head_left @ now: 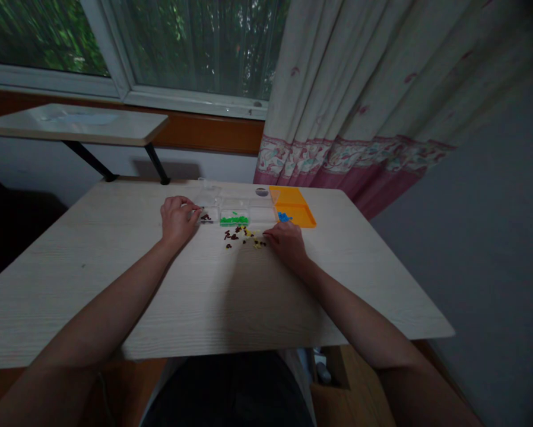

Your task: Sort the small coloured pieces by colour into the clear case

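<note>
Nearest the camera, dark clothing (235, 391) is being flanked by bare forearms (124, 290) stretched over the pale surface (181, 314). By the left grip (176, 220), closed at the fingertips, a small dark piece (202, 208) is apparently being pinched at the clear box (262, 214), above the end compartment where dark pieces (206, 217) are being held. By the right grip (288, 240), also pinched, a second dark piece (266, 233) is seemingly being held beside the loose brown and yellow pieces (248, 235), which are being left strewn before the box. Green pieces (234, 220) are being contained in the next compartment, blue pieces (284, 217) in the orange case (303, 214). A dropped or misplaced piece is being risked by such tiny sizes (dim light is hardly helping), and spillage by a knock from either wrist. No brand, label or writing is being made out.
</note>
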Tool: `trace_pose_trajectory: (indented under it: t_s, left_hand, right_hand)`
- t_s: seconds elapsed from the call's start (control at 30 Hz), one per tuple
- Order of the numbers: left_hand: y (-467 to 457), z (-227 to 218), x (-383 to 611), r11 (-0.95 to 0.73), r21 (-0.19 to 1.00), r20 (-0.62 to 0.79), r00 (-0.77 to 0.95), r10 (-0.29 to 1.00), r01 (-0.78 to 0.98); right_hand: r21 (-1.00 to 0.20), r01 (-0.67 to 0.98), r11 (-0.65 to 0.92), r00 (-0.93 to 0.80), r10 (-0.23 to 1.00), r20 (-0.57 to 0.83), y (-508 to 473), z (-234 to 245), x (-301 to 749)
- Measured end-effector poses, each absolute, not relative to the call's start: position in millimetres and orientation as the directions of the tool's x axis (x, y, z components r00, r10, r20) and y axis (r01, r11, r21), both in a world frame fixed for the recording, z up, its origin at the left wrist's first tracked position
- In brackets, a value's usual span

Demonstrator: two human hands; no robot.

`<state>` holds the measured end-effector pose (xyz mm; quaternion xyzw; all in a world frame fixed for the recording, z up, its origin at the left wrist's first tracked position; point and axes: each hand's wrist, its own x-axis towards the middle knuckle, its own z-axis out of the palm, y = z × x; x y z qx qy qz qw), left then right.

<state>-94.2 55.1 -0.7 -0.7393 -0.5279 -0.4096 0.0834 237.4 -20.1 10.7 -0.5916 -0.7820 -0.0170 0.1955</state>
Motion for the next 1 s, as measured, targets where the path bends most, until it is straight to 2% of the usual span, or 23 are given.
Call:
trace_pose_trajectory:
  t_s: [0.13,0.83,1.0]
  left_hand:
    - [55.7,-0.8,-93.4,-0.382,0.303,0.672,0.088,0.735,0.873]
    - [56.9,-2.9,-96.0,-0.443,0.229,0.720,0.156,0.677,0.867]
    - [56.8,-3.3,-95.9,-0.450,0.243,0.726,0.146,0.672,0.859]
  right_hand:
    - [-0.196,0.936,0.291,-0.218,0.920,0.326,-18.9,9.7,238.1]
    - [-0.233,0.921,0.312,-0.224,0.914,0.338,-21.3,11.8,236.9]
    - [-0.259,0.920,0.293,-0.192,0.916,0.351,-20.4,10.4,238.0]
